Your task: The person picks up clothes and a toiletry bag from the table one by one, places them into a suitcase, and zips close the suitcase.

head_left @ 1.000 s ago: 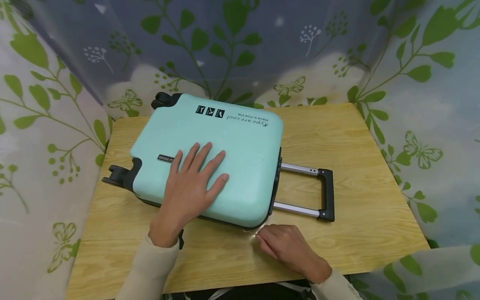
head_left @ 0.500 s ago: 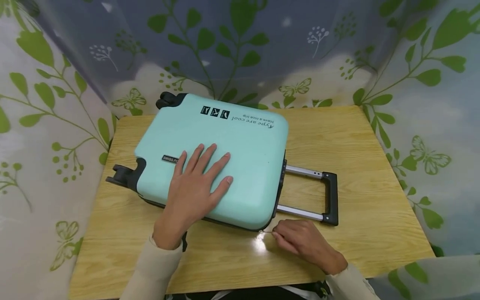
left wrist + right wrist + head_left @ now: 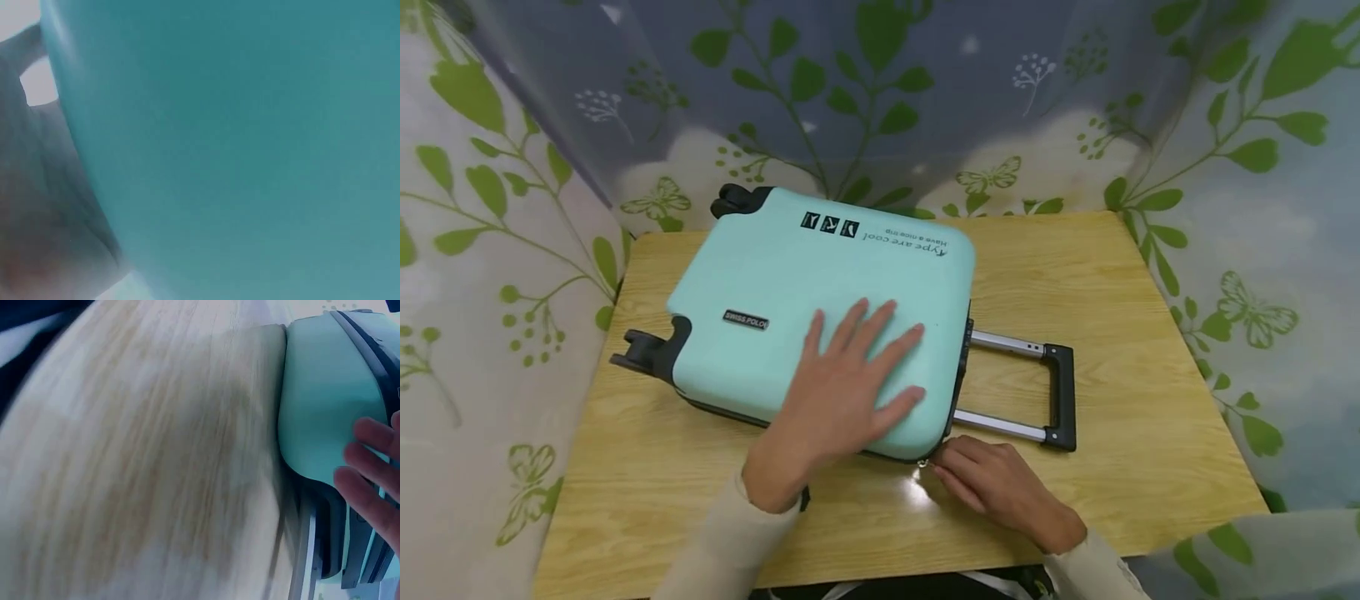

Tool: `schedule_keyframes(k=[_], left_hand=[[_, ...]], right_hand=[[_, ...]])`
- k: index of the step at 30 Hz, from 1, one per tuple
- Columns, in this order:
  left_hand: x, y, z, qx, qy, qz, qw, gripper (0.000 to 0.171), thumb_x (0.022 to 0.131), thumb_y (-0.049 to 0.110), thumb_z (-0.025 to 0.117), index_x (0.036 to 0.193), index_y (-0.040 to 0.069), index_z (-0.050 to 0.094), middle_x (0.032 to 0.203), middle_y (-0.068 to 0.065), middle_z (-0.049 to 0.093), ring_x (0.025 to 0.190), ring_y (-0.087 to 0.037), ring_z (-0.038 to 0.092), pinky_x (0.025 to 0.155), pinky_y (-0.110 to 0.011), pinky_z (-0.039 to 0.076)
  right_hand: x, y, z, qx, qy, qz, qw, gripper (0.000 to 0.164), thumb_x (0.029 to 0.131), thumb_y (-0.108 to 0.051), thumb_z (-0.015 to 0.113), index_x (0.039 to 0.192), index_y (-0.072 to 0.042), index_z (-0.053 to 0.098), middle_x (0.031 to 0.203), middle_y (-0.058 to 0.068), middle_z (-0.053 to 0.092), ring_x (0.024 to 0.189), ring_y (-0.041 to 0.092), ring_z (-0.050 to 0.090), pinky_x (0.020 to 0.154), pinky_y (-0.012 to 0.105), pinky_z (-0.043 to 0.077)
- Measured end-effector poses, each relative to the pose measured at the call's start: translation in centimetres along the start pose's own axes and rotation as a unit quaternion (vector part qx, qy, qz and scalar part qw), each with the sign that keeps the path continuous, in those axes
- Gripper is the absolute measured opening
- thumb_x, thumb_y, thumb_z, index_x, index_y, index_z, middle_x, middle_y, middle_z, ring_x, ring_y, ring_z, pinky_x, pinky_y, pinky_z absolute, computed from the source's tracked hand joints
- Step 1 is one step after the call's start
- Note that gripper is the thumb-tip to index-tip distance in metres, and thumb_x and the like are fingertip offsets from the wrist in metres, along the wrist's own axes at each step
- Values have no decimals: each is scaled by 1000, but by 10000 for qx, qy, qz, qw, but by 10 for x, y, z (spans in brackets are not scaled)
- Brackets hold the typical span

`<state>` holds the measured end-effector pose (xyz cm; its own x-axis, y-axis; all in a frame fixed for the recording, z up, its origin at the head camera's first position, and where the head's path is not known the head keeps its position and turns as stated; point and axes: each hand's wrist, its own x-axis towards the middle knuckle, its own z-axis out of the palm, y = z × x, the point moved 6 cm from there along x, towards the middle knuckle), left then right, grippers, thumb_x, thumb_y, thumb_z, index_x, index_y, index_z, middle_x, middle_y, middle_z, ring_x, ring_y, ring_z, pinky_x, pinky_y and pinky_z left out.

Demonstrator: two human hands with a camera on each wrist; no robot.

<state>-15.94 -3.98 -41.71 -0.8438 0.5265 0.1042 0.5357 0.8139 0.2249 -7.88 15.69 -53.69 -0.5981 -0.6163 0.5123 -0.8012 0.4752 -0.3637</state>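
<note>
A mint-green hard-shell suitcase lies flat on the wooden table, its telescopic handle drawn out to the right. My left hand rests on the lid with fingers spread, right of the SWISS POLO badge. The left wrist view is mostly filled by the green shell, with part of the hand at its left edge. At the near right corner, my right hand pinches at a small shiny zipper pull, mostly hidden by the fingers. Several of its fingers show beside the zipper seam in the right wrist view.
Black wheels stick out at the suitcase's left end. Wood-grain table extends to the right past the handle. Leaf-patterned curtains surround the table at the back and both sides.
My left hand has slid right along the lid, uncovering the badge. My right hand first drew away from the corner with the pull, then came back close to it.
</note>
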Motion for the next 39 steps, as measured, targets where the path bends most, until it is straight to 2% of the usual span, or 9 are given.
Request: schedule_keyframes(k=[5,11,16,21,25,29,32,34,39], left_hand=[[4,35,21,736,-625,543,9938,74,101,77,56,166,44,44,184,-4,17,170,-42,14,125,-83,15],[6,46,21,1046,-213,716,9917,63,97,70,65,155,45,58,182,-6,25,167,-45,22,121,-85,22],[5,48,18,1165,46,749,9903,60,96,66,67,152,45,61,180,-6,30,165,-44,27,119,-84,27],[4,50,21,1168,186,764,9900,62,95,66,69,152,44,61,179,-6,32,165,-43,29,120,-83,28],[3,51,25,1218,128,728,9898,63,96,68,67,154,45,59,180,-5,30,166,-42,28,121,-82,27],[4,51,26,1204,67,704,9902,63,96,68,67,155,46,58,181,-4,28,167,-42,25,122,-82,25],[2,46,24,922,83,779,9927,64,99,67,65,157,42,56,181,-4,28,167,-40,24,124,-81,23],[-1,38,19,507,120,713,9961,64,102,66,63,159,39,55,180,-3,32,168,-36,26,127,-77,21],[-19,5,6,-383,272,49,9989,61,107,60,61,161,32,55,176,-1,40,167,-26,30,135,-63,16]], right_hand=[[1,-7,-1,26,309,-221,9993,27,118,-24,49,108,-14,73,99,-5,71,86,7,70,69,23,60],[3,1,-17,-485,763,-337,9953,26,116,-22,54,101,-12,73,96,-2,73,86,14,71,70,30,62],[6,34,-32,-946,1350,243,9860,32,116,-27,57,99,-9,77,95,3,77,85,20,74,62,36,61],[17,79,-37,-1309,1447,1106,9745,34,114,-35,60,111,-7,80,97,8,81,77,24,75,54,40,57],[25,101,-38,-1439,1295,1429,9706,16,102,-20,78,112,-7,78,96,11,81,73,26,74,54,43,57],[27,109,-37,-1337,1192,1694,9691,22,91,-9,86,111,-9,78,94,12,80,72,26,74,56,43,59],[24,119,-37,-748,705,2308,9676,20,101,-18,79,120,-11,76,104,12,81,84,27,78,66,46,64],[17,131,-43,-268,263,2848,9579,28,109,-27,70,133,-11,73,121,13,79,101,31,78,81,51,65],[-15,171,-68,-29,-777,3662,9273,47,115,-25,58,156,-3,55,158,28,54,144,51,51,117,71,40]])
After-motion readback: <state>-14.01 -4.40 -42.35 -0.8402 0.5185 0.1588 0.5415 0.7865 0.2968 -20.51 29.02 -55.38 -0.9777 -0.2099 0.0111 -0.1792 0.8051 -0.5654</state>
